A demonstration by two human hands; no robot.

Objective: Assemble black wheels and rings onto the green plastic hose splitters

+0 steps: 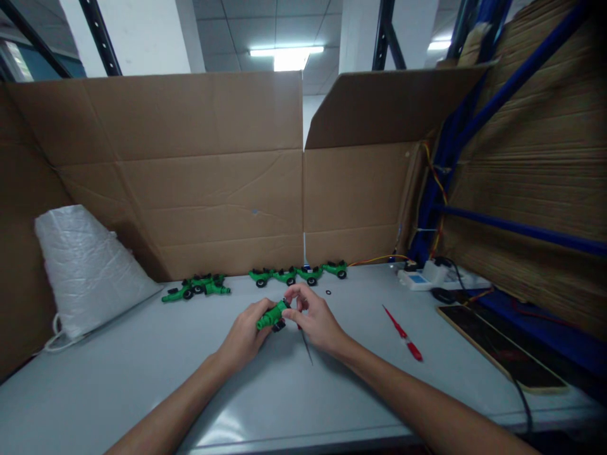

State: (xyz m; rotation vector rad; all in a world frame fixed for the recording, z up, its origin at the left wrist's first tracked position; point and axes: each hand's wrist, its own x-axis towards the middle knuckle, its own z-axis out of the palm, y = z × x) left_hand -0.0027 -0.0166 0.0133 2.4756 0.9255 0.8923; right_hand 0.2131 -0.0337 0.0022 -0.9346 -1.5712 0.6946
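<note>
My left hand [245, 335] is closed around a green plastic fitting [272, 315] with a stepped, nozzle-like end and black parts. It is held above the table, that end pointing toward the lower left. The fingers of my right hand [315, 319] are bent and touch the fitting's far end; whatever small part they pinch there is hidden. Below the right palm a thin pointed tool [306, 347] sticks out, with a bit of red at its top, apparently tucked in that hand. A small black ring [328, 292] lies on the table beyond my right hand.
Similar green fittings stand in a row [308, 275] at the back, and more lie in a cluster [199, 285] to the left. A red-handled pointed tool [403, 333] lies at right. Beyond it are a power strip [446, 278] and a dark panel [502, 347]. A white bag [90, 272] sits left.
</note>
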